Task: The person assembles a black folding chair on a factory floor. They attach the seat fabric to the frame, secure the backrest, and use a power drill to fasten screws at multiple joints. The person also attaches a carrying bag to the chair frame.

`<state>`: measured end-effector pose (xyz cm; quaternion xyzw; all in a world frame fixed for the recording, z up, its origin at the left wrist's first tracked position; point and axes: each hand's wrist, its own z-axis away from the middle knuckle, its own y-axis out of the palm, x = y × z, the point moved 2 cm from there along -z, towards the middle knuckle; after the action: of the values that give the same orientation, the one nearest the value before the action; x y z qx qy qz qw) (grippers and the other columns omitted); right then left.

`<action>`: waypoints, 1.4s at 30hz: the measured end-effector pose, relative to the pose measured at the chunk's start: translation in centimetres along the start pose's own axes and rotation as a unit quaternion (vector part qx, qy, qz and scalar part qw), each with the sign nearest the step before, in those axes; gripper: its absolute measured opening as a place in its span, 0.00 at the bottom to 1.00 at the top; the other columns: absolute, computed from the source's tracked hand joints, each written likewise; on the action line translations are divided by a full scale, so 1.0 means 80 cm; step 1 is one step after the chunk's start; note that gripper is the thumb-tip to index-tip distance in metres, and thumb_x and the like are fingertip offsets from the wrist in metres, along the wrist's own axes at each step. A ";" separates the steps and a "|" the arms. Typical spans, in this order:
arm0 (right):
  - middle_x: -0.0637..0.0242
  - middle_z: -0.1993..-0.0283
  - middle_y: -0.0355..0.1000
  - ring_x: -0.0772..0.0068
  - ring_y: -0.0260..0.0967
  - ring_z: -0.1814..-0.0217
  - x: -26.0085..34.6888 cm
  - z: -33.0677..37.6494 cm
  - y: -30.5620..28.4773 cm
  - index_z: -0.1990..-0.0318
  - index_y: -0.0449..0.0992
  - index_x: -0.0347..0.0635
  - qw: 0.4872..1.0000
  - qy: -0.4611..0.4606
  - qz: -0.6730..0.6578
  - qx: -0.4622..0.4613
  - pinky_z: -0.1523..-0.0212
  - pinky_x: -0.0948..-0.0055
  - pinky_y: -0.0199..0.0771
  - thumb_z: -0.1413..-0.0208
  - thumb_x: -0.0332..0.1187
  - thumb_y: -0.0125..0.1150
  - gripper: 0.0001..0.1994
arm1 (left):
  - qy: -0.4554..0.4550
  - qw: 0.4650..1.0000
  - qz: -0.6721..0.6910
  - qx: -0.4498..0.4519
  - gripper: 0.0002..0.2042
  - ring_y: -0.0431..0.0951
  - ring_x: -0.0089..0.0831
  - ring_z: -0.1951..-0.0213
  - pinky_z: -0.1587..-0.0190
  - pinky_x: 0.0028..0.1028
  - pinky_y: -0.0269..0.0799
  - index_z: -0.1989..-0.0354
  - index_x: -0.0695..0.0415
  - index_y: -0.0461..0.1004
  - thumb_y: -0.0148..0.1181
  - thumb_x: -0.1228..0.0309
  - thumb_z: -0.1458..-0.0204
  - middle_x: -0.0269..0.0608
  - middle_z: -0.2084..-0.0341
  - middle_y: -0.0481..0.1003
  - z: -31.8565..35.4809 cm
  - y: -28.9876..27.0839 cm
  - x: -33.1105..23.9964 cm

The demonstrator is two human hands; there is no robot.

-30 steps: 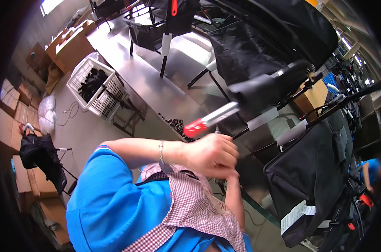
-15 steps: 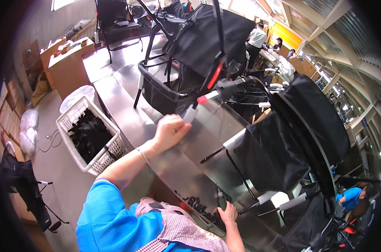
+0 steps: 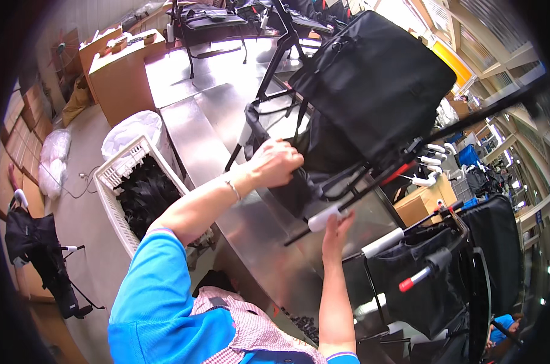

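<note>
A black folding stroller with a wide fabric seat stands on the metal bench in front of me. My left hand is closed at the edge of its black fabric basket; the fingertips are partly hidden. A white sleeve sits on the stroller's lower black tube. Beside that sleeve is my right hand, fingers apart and slightly blurred, its fingertips at the sleeve's end. To the right stands another black stroller, with a white sleeve and a red-tipped handle.
At left is a white plastic basket of black parts, beside a bagged bin. Small black pieces lie at the metal bench's near edge. Cartons stand behind; a folded stroller is at far left.
My right hand has left the dark hand tool and risen to the white sleeve. My left hand has moved up and right to the basket. The front stroller has shifted right and turned.
</note>
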<state>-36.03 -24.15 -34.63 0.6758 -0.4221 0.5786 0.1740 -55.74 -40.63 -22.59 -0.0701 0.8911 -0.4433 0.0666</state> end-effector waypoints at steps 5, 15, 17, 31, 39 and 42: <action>0.47 0.39 0.53 0.59 0.54 0.37 0.030 0.012 0.063 0.37 0.46 0.30 0.999 -0.018 -0.045 -0.025 0.37 0.65 0.51 0.40 0.45 0.51 0.33 | -0.016 0.999 -0.002 0.050 0.12 0.73 0.35 0.73 0.68 0.34 0.65 0.82 0.53 0.67 0.63 0.69 0.80 0.33 0.83 0.69 0.038 -0.039 0.002; 0.42 0.32 0.48 0.51 0.45 0.28 0.091 -0.040 0.174 0.32 0.44 0.34 0.982 -0.080 0.013 0.168 0.32 0.63 0.48 0.47 0.46 0.62 0.43 | -0.147 0.982 -0.117 -0.038 0.13 0.74 0.44 0.63 0.55 0.37 0.66 0.75 0.58 0.70 0.58 0.78 0.76 0.45 0.73 0.73 0.075 -0.077 0.182; 0.44 0.35 0.54 0.52 0.54 0.33 0.116 -0.021 0.134 0.34 0.47 0.31 0.976 -0.025 -0.106 0.187 0.36 0.60 0.55 0.48 0.47 0.63 0.42 | -0.198 0.971 -0.131 -0.007 0.14 0.73 0.45 0.60 0.53 0.36 0.66 0.73 0.60 0.71 0.56 0.82 0.75 0.46 0.71 0.73 0.085 -0.086 0.218; 0.56 0.58 0.71 0.57 0.69 0.58 0.324 0.048 -0.165 0.44 0.68 0.41 0.779 0.024 -0.623 0.072 0.55 0.53 0.69 0.42 0.61 0.42 0.33 | -0.122 0.845 0.501 -0.137 0.09 0.72 0.21 0.71 0.68 0.19 0.67 0.70 0.63 0.73 0.54 0.88 0.60 0.37 0.73 0.72 -0.049 0.048 -0.034; 0.76 0.84 0.56 0.84 0.50 0.87 0.345 0.113 -0.138 0.66 0.62 0.45 0.824 0.058 -0.564 -0.015 0.87 0.79 0.56 0.34 0.43 0.42 0.12 | -0.191 0.753 0.591 0.218 0.21 0.75 0.31 0.57 0.54 0.30 0.72 0.49 0.63 0.69 0.61 0.73 0.53 0.45 0.60 0.75 -0.101 0.374 -0.235; 0.73 0.85 0.56 0.83 0.53 0.87 0.357 0.120 -0.128 0.67 0.61 0.46 0.827 0.089 -0.555 0.022 0.88 0.80 0.55 0.37 0.40 0.49 0.10 | -0.188 0.565 0.737 0.321 0.21 0.75 0.34 0.55 0.53 0.34 0.72 0.50 0.62 0.68 0.62 0.74 0.54 0.43 0.59 0.75 -0.119 0.424 -0.275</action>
<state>-22.77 -35.68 -8.09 0.7452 0.0542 0.4513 0.4880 -38.16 -8.88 -42.78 0.5551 0.4001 -0.4743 0.5539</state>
